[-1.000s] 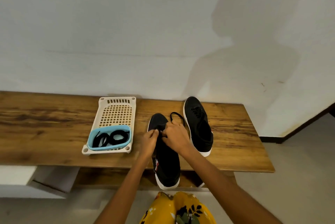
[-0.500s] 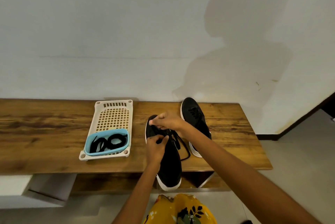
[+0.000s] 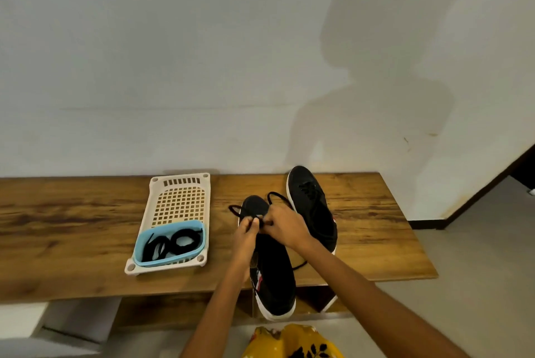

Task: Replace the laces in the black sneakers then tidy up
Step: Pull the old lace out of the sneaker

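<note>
A black sneaker with a white sole (image 3: 272, 276) lies on the wooden bench (image 3: 72, 230), its heel hanging over the front edge. Both hands work at its toe end. My left hand (image 3: 247, 234) pinches the black lace (image 3: 276, 197) over the eyelets. My right hand (image 3: 285, 226) pinches the same lace beside it; loops stick out past the toe on both sides and one end trails by the shoe's right side. The second black sneaker (image 3: 312, 207) lies behind, to the right, laced.
A white perforated tray (image 3: 179, 198) sits left of the shoes, with a small blue basket (image 3: 199, 241) at its near end holding coiled black laces (image 3: 176, 241). A wall rises right behind the bench. Yellow floral fabric (image 3: 292, 343) shows at the bottom.
My right hand came back from above the toe to meet my left hand at the front eyelets. The lace now loops out past the toe.
</note>
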A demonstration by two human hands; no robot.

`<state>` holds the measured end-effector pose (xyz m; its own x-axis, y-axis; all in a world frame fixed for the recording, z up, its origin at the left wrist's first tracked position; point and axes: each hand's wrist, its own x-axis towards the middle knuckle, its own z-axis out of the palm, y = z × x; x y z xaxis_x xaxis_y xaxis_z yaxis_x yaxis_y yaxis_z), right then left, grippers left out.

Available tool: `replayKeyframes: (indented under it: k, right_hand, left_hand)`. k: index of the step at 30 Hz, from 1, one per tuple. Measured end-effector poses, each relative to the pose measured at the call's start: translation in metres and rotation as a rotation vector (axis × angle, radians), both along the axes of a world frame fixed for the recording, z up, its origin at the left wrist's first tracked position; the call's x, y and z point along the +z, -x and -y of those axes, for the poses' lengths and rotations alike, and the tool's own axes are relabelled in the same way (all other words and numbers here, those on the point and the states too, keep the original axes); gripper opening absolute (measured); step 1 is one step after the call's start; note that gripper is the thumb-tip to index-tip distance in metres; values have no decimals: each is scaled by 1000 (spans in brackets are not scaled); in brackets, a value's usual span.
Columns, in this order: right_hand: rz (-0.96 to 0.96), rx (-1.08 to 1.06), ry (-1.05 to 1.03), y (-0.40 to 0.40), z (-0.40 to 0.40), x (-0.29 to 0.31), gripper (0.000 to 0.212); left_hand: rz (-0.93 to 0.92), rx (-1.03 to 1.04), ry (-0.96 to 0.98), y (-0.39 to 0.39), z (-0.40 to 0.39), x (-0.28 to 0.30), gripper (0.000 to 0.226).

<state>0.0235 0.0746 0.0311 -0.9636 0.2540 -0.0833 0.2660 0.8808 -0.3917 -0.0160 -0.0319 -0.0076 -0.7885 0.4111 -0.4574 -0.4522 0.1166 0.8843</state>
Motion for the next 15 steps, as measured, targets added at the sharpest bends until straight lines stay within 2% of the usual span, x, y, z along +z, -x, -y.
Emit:
replayKeyframes:
  k: [3,4,8,10,13,15]
  right_hand:
    - [-34,-62,110,14,-2,42,18]
    - [-52,-65,140,19,-3,59,19]
    - [-203,-33,332,37,5,116,18]
    - [-285,-64,482,43,6,126,21]
    - [-310,-104,586,40,-1,112,23]
    - [-245,-121,507,31,-12,87,24]
  left_hand:
    - [209,-32,17,3,-6,8,35]
    - [214,-63,6,3,-6,9,34]
    - [-119,-223,-17,-6,0,5,20]
    - [-180,-221,-21,-7,0,-1,15]
    - [-36,-62,-57,-5,3,0,17]
    - [107,-16,-152,0,10,-1,18]
